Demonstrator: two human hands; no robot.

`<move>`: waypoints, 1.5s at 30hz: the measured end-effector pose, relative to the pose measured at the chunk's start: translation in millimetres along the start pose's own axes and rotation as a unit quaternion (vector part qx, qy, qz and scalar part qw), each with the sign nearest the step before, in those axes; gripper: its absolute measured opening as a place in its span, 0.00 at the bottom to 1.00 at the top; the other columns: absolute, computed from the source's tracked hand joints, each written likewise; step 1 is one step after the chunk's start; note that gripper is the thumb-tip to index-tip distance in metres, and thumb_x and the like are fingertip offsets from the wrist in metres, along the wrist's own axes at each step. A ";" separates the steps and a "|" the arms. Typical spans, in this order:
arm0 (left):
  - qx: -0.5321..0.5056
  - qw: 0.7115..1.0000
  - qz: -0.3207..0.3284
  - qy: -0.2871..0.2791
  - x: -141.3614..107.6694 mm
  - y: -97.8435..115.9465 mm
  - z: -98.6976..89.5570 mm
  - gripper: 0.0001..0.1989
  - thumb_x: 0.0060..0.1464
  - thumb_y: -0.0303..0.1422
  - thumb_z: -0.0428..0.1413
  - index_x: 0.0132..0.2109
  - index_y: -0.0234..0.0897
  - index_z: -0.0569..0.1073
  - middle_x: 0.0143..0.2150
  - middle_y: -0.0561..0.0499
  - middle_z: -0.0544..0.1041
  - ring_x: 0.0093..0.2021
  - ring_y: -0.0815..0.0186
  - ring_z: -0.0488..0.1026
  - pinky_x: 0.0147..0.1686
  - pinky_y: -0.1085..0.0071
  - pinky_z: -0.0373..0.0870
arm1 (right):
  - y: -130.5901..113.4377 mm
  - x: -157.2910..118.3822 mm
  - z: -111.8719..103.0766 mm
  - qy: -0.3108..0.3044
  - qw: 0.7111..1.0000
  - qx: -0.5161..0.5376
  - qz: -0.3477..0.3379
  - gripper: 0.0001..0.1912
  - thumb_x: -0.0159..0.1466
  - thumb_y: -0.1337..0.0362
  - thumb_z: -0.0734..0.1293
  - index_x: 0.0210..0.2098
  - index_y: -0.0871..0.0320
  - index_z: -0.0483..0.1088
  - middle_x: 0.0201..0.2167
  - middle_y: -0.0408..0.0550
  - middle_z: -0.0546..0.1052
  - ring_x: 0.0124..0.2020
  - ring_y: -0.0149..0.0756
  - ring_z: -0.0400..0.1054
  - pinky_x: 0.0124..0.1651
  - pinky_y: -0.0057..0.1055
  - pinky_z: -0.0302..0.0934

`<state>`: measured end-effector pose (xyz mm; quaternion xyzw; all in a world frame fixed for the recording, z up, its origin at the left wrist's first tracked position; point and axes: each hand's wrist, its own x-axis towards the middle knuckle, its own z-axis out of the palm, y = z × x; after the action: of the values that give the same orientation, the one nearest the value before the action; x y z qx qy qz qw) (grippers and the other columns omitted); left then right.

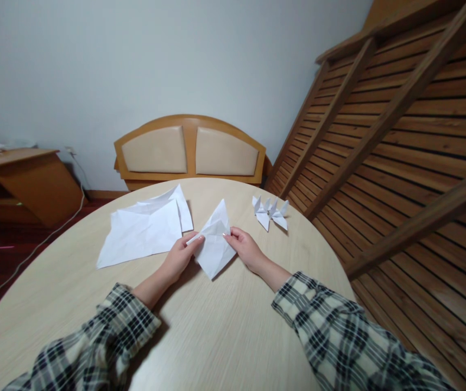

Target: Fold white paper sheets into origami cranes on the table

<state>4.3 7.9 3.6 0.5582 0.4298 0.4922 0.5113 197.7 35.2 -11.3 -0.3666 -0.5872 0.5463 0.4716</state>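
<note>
A folded sheet of white paper point(214, 247), roughly diamond-shaped with creases across it, is held up between my two hands over the table. My left hand point(182, 255) pinches its left corner, thumb on top. On the opposite corner, my right hand point(246, 248) grips with thumb and fingers. To the left lie several creased sheets of white paper point(143, 233), overlapping each other. Two small folded paper cranes point(271, 213) stand close together beyond my right hand.
All this is on a round, pale wooden table point(225, 336). Behind it stands a wooden headboard point(192, 149) with two beige panels. A slatted wooden frame point(400, 163) leans along the right side. At left are a low wooden desk point(33, 184) and a white cable point(45, 244).
</note>
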 end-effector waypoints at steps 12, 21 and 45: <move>-0.019 0.999 -0.028 0.016 3.3 -0.7 0.2 0.15 0.43 0.36 0.63 0.38 0.33 0.74 0.33 0.48 0.78 0.33 0.63 0.73 0.33 0.70 0.67 | 1.9 -1.7 0.1 -0.053 0.994 -0.089 -0.017 0.14 0.59 0.55 0.66 0.36 0.60 0.72 0.32 0.47 0.74 0.33 0.34 0.66 0.36 0.31 0.58; 0.002 1.000 -0.025 0.000 5.9 -7.2 -1.8 0.14 0.45 0.38 0.62 0.38 0.33 0.74 0.31 0.48 0.78 0.31 0.62 0.73 0.31 0.69 0.68 | -0.6 -3.4 -0.8 -0.069 0.988 -0.138 -0.022 0.14 0.61 0.54 0.65 0.34 0.60 0.73 0.29 0.46 0.73 0.32 0.34 0.63 0.33 0.29 0.56; -0.095 0.991 -0.045 0.083 5.6 -1.2 -3.5 0.18 0.41 0.37 0.65 0.40 0.34 0.75 0.31 0.49 0.79 0.30 0.64 0.74 0.30 0.72 0.68 | 4.4 1.0 -4.1 -0.021 0.994 -0.102 -0.020 0.12 0.60 0.60 0.65 0.39 0.60 0.74 0.36 0.48 0.77 0.37 0.35 0.68 0.43 0.34 0.59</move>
<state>1.7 14.1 3.0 0.4442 0.4470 0.5519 0.5462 200.9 38.0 -15.6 -0.3892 -0.6573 0.4814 0.4298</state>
